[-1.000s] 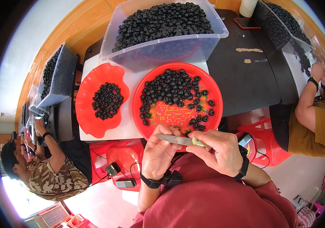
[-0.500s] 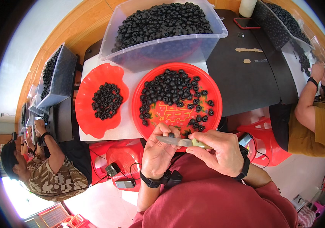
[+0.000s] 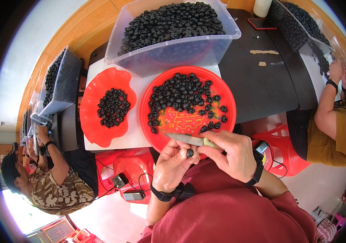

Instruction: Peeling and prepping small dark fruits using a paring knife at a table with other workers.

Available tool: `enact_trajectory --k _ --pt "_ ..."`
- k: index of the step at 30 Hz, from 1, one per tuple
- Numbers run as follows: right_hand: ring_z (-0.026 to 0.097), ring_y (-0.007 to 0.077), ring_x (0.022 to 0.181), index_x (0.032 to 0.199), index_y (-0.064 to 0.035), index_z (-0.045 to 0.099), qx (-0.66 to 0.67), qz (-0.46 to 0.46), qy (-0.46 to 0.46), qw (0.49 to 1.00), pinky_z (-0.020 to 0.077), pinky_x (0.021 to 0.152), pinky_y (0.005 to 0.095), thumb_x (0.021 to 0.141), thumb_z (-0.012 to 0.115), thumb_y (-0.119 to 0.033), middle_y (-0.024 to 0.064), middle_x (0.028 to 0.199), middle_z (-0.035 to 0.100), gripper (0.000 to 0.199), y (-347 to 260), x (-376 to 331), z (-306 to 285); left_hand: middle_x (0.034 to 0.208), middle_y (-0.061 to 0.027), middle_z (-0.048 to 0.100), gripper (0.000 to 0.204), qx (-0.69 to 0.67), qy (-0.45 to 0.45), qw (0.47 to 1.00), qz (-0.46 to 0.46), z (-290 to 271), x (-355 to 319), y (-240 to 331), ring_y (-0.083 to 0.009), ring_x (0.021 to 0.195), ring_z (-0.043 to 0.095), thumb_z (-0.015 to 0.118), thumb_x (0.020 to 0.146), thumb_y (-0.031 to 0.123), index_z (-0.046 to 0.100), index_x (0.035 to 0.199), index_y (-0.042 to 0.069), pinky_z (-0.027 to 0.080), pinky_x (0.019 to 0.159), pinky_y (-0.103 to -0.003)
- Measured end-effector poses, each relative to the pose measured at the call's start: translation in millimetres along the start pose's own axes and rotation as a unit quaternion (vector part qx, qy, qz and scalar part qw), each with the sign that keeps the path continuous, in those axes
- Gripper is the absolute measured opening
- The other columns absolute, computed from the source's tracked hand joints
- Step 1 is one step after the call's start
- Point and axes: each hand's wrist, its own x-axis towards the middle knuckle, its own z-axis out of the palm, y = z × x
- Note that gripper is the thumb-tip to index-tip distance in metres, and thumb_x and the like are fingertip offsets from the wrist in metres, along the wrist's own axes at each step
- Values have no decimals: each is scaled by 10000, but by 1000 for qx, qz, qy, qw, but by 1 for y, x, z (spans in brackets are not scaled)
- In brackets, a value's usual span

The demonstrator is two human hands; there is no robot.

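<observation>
Between the fingertips of my left hand (image 3: 169, 169) is a small black round piece (image 3: 189, 153), like a bead. My right hand (image 3: 234, 156) is closed on the pale green handle of a small knife (image 3: 186, 139). Its blade points left, just above the black piece and over the left fingers. Right behind my hands sits a round red tray (image 3: 145, 115) with a printed bottom. Many loose black pieces (image 3: 179, 91) with holes lie in it, mostly toward the back. To the left, a wavy-edged red dish (image 3: 88, 107) holds a smaller heap of them.
A clear plastic bin (image 3: 173, 54) heaped with black pieces stands behind the tray. On the dark table (image 3: 258, 89) lies a red-edged phone (image 3: 262, 23). Co-workers sit left (image 3: 59, 178) and right (image 3: 335, 125), each near another bin. Red stools (image 3: 134, 170) with cables stand below.
My left hand has dropped a little and turned, bringing the black piece below the blade instead of behind it. The knife has risen slightly off the piece.
</observation>
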Motion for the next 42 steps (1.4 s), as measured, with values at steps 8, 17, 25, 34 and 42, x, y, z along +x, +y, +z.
enact_trajectory --k 8,17,25,34,42 --pt "643 211 561 958 -34 681 81 27 -8 996 483 492 306 843 757 -297 87 728 662 297 -5 -6 -9 941 -69 535 96 -25 -29 999 7 -4 3 0 -169 842 481 590 968 148 524 1006 90 411 780 -316" --pt "612 199 536 953 -55 684 38 4 -29 999 481 478 318 807 788 -281 52 672 615 288 -12 -11 -13 986 -80 530 129 -34 -48 998 12 -5 6 0 -169 865 507 610 945 124 497 993 84 440 822 -313" --pt "615 211 540 961 -56 685 20 -3 -26 999 481 483 320 809 781 -286 56 668 615 291 -16 -12 -14 1003 -83 552 123 -23 -34 999 17 -5 1 0 -173 863 518 605 949 126 517 1021 78 450 813 -319" --pt "653 195 584 990 -23 680 105 34 18 994 491 517 287 837 768 -255 94 771 677 292 -4 -9 -12 915 -64 545 130 12 -29 999 10 2 1 -4 -166 838 489 600 967 175 546 1031 75 415 779 -308" --pt "647 135 606 965 -23 638 210 73 -29 975 492 552 260 809 807 -227 76 732 658 307 -8 -8 -2 1078 -46 600 256 63 -21 998 -2 9 -9 -9 -130 948 573 583 983 137 459 1205 113 463 824 -292"
